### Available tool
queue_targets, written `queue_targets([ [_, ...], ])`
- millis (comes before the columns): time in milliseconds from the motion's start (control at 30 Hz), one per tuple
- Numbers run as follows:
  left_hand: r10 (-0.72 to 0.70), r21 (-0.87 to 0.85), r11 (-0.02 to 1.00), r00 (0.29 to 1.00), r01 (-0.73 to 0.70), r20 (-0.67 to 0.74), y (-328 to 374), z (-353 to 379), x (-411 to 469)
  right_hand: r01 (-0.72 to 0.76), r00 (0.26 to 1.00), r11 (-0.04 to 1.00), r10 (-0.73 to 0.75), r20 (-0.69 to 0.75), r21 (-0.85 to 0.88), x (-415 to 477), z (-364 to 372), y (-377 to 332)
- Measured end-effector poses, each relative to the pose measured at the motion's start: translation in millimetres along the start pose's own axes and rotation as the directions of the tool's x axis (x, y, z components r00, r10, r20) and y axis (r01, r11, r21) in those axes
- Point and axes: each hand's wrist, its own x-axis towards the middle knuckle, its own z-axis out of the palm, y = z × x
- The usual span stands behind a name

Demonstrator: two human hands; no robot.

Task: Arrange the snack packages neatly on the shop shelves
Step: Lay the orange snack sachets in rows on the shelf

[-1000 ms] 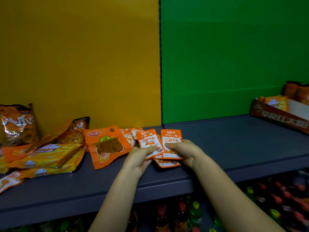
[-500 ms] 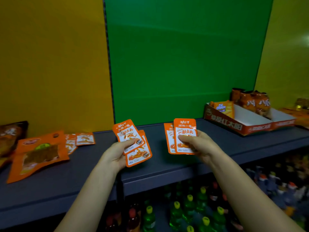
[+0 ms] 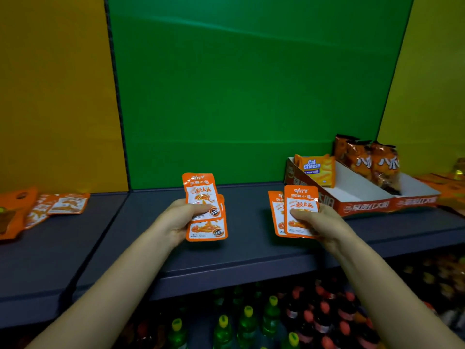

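My left hand (image 3: 176, 222) grips a small stack of orange-and-white snack packets (image 3: 201, 195), held upright above the grey shelf (image 3: 246, 248) in front of the green back panel. My right hand (image 3: 319, 222) pinches two more of the same orange packets (image 3: 300, 197), thumb across the front one, just left of the display box. Both stacks hang in the air over the shelf. More small orange packets (image 3: 68, 204) lie flat on the shelf at the far left.
An open orange-and-white cardboard display box (image 3: 364, 205) stands at the right on the shelf, holding a Cal Cheese pack (image 3: 314, 170) and dark orange chip bags (image 3: 367, 159). A larger orange pouch (image 3: 12, 215) lies at the left edge. Bottles (image 3: 246, 321) fill the shelf below.
Both hands lifted the small orange packets off the pile and split them into two stacks. My view swung right, bringing the display box closer; the hands now hold the stacks slightly further apart.
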Motion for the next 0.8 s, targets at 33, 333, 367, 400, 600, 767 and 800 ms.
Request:
queue_targets([
  [33, 0.008, 0.017, 1.000, 1.000, -0.008, -0.008, 2.9, 3.7, 6.3, 0.002, 1.000, 1.000, -0.002, 0.009, 0.001, 9.6, 1.0, 0.3],
  [333, 0.080, 0.095, 0.993, 0.996, -0.075, -0.046, 23.9, 32.6, 91.0, 0.035, 0.999, 0.995, -0.031, 0.042, -0.097, 114.9, 31.4, -4.7],
  [367, 0.086, 0.098, 0.992, 0.995, -0.080, -0.059, 25.7, 34.6, 101.6, 0.039, 0.999, 0.993, -0.035, 0.040, -0.113, 126.6, 35.1, -5.6],
  [400, 0.091, 0.096, 0.992, 0.993, -0.084, -0.073, 27.2, 36.6, 112.4, 0.041, 0.999, 0.991, -0.037, 0.035, -0.125, 138.2, 39.0, -5.7],
  [600, 0.046, 0.057, 0.998, 0.989, -0.038, -0.141, 24.2, 50.0, 155.4, -0.007, 1.000, 0.970, 0.014, 0.027, -0.243, 191.7, 54.2, 7.4],
  [767, 0.014, 0.052, 0.999, 0.988, -0.006, -0.152, 12.1, 52.2, 165.0, 0.021, 1.000, 0.911, -0.026, -0.007, -0.411, 206.2, 59.7, 8.1],
  [800, 0.009, 0.056, 0.998, 0.989, -0.001, -0.149, 11.2, 51.4, 165.4, 0.029, 0.999, 0.898, -0.043, -0.020, -0.439, 205.2, 60.3, 6.9],
])
